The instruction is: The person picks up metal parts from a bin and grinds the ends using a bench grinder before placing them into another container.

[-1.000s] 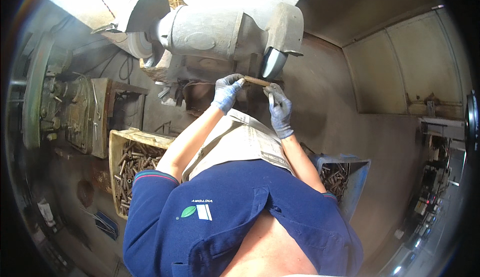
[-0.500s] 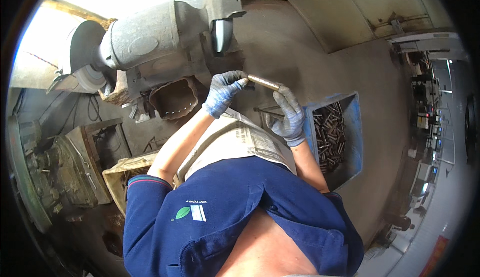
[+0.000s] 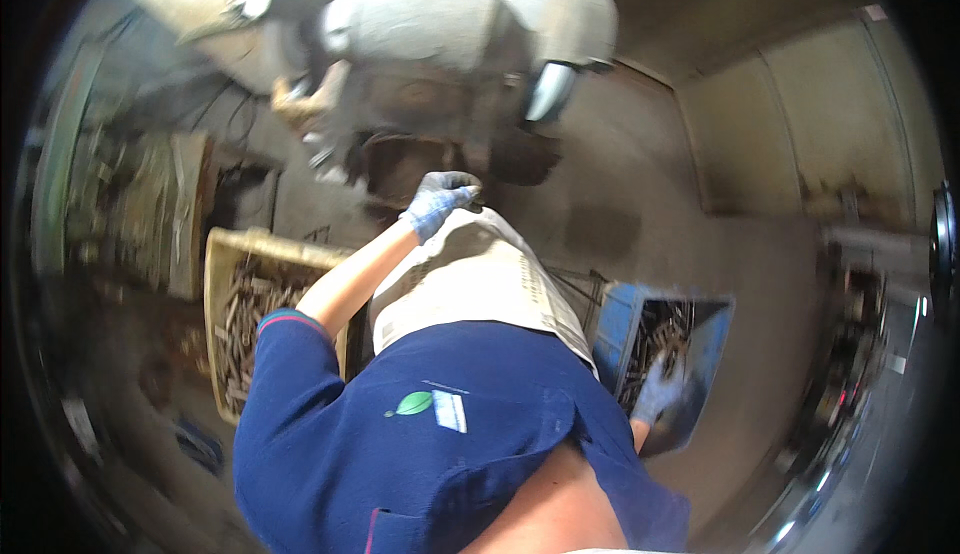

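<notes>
My right hand (image 3: 660, 386) reaches down into the blue bin (image 3: 615, 319) of metal rods beside me, fingers too blurred to read; my left hand (image 3: 440, 199) waits curled and seemingly empty below the bench grinder (image 3: 440, 29), many rods left

Both hands are in blue-grey work gloves. Left arm is bare from the short navy sleeve down, stretched forward and up toward the middle of the frame, with the left hand (image 3: 440, 200) curled into a loose fist, fingers folded in. Right arm drops down to the lower right, and the right hand (image 3: 660, 386) is blurry, fingers pointing downward, grip hard to tell.
</notes>
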`<state>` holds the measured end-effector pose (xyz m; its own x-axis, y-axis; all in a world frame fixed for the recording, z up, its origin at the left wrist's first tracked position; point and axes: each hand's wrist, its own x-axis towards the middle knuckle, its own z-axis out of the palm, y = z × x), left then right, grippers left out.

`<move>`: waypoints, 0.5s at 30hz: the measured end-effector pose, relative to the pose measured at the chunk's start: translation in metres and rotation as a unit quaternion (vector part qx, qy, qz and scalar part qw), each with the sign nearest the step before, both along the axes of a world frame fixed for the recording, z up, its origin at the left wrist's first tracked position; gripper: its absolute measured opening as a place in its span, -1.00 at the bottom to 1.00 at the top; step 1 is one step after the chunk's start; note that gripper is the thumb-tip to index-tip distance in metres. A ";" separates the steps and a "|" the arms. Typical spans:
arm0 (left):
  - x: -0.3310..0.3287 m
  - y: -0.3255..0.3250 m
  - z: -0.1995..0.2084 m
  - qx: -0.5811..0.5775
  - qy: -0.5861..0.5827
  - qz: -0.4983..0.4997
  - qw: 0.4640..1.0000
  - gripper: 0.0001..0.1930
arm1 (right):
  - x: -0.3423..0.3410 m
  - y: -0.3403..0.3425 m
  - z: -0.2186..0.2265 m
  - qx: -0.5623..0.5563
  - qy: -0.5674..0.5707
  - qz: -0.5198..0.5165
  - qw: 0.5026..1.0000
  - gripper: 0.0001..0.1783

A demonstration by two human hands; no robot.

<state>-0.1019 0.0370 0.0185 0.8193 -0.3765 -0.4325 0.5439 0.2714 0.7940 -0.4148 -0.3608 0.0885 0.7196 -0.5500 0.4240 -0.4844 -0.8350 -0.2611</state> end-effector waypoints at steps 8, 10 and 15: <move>-0.043 0.054 -0.006 0.041 -0.028 0.152 0.987 -0.85 | 0.116 0.020 -0.051 0.261 -0.046 0.219 0.939 -0.81; -0.057 0.074 -0.003 0.075 -0.030 0.188 0.979 -0.85 | 0.154 0.038 -0.060 0.310 -0.019 0.305 0.900 -0.80; -0.119 0.142 0.005 0.070 -0.062 0.355 0.930 -0.82 | 0.195 0.064 -0.063 0.352 0.034 0.372 0.858 -0.78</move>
<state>-0.2206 0.1794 0.0239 0.8866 0.3315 -0.3225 0.1691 0.4166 0.8932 -0.2199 -0.2970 0.0257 0.9924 -0.0305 0.1189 0.0808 -0.5670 -0.8198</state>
